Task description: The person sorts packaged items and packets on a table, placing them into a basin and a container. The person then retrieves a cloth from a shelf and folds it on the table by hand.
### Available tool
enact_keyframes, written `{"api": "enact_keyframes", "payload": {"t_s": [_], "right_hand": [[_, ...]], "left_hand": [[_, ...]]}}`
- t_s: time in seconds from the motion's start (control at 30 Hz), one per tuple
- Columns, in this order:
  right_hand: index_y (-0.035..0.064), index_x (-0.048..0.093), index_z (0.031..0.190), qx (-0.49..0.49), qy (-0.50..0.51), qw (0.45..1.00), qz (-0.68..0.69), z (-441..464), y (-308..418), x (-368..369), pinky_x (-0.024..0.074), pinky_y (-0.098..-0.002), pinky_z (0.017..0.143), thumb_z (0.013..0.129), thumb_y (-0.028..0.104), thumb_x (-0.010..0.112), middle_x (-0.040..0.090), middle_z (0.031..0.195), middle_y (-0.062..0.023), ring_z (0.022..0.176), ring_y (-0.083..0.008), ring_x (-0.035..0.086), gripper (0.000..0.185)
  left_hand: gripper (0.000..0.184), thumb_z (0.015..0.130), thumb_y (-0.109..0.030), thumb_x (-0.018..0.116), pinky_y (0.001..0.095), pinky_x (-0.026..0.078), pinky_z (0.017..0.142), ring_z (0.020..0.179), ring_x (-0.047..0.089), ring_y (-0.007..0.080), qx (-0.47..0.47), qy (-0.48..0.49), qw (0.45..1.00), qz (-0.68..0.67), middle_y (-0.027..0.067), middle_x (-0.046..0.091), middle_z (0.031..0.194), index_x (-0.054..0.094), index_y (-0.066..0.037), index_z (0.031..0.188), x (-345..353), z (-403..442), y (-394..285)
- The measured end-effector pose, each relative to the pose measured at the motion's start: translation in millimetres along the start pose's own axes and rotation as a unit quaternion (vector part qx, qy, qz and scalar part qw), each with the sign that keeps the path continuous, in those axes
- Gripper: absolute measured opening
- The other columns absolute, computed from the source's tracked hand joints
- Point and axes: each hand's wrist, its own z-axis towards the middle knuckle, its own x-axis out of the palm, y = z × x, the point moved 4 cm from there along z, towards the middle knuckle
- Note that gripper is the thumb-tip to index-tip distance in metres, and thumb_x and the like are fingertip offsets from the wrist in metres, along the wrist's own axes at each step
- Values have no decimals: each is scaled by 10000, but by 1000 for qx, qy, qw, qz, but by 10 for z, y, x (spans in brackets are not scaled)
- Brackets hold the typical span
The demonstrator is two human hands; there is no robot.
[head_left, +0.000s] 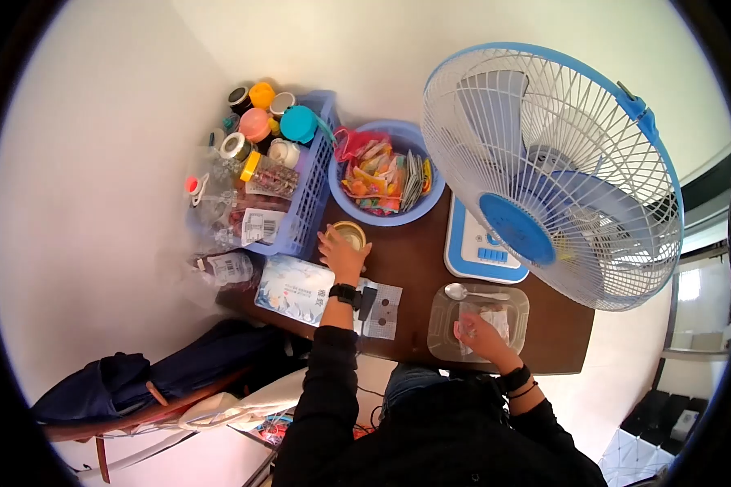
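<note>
The left hand point(343, 252) reached toward the table's left half, its spread fingers arched over the near rim of a round gold-edged tin point(352, 234). The thumb lay on the right side and the other fingers on the left, a width that probably suited a round rim. The tin stood between the blue basin point(390, 217) at the table's far edge and the patterned white pack point(294, 286) near the left edge, within easy reach of that arm.

The right hand point(481, 334) dipped into a clear container point(439, 326) by the near edge, toward the right corner of the brown table point(410, 252). Its wrist came in from the near right, and its fingers were drawn together on a small pink piece point(460, 330); what that piece was, the view was too small to tell. A spoon point(456, 291) lay along the container's far edge, likely to leave room for the hand, with a white packet point(498, 321) just beyond the fingers.

Against the wall, the blue basket point(310, 195) kept its jars point(272, 177) bunched at the far left corner.
</note>
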Motion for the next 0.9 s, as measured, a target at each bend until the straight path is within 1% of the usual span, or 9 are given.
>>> {"api": "enact_keyframes", "payload": {"t_s": [0.1,0.2,0.27,0.37,0.47,0.73,0.77,0.83,0.9], "right_hand": [[47,423,1038,-6,12,1000,9,-35,-78,-18,413,-292,677,694,154,559,512,895,-115,787,-212,513,385],[55,436,1030,66,12,995,73,-82,-214,-73,422,-284,639,695,127,552,522,866,-106,742,-192,520,362],[38,441,1041,55,-46,992,102,-112,-423,-165,431,-265,599,692,93,552,530,794,-95,670,-164,527,370],[31,439,1035,77,-109,988,73,-179,-665,-287,433,-268,589,698,99,554,536,787,-92,671,-164,528,363],[31,445,1026,101,-131,984,59,-250,-770,-399,433,-265,591,705,108,552,540,780,-88,672,-159,526,347],[27,457,989,103,-191,976,36,-299,-998,-419,438,-258,589,676,85,548,540,763,-94,642,-171,539,331],[27,457,989,105,-189,976,35,-287,-1088,-395,438,-258,589,676,85,548,540,763,-94,642,-171,539,331],[26,461,967,141,-235,959,-74,-305,-1220,-394,434,-262,578,654,64,538,532,780,-97,635,-179,533,324],[28,462,960,117,-260,955,-78,-337,-1245,-397,432,-268,575,644,55,532,525,791,-100,642,-185,529,324]], "left_hand": [[945,488,-336,713,446,371,755,966,334,377,-2,49,999,17,210,277,1118,179,-57,1216,41,78,13],[903,507,-314,701,448,370,764,976,344,387,59,77,995,3,219,285,1124,196,-70,1215,8,159,52],[915,469,-287,708,449,366,759,959,347,383,93,63,993,-24,221,303,1095,214,-76,1210,-47,275,114],[911,452,-250,714,450,336,790,945,345,393,171,41,984,-34,214,320,1077,229,-88,1205,-4,534,307],[901,450,-234,719,443,348,777,952,339,393,179,93,979,0,209,307,1090,236,-97,1198,-147,559,225],[902,469,-241,717,434,323,818,1034,296,371,198,129,971,16,172,276,1163,228,-111,1216,-147,547,245],[911,464,-236,716,435,315,828,1047,294,359,233,119,964,49,172,280,1161,221,-115,1219,-150,535,206],[941,456,-241,723,436,276,865,1088,277,326,265,120,952,99,171,288,1178,203,-121,1231,-183,511,138],[946,455,-246,726,439,270,871,1093,274,325,256,128,950,122,172,282,1190,201,-120,1232,-166,539,154]]}}
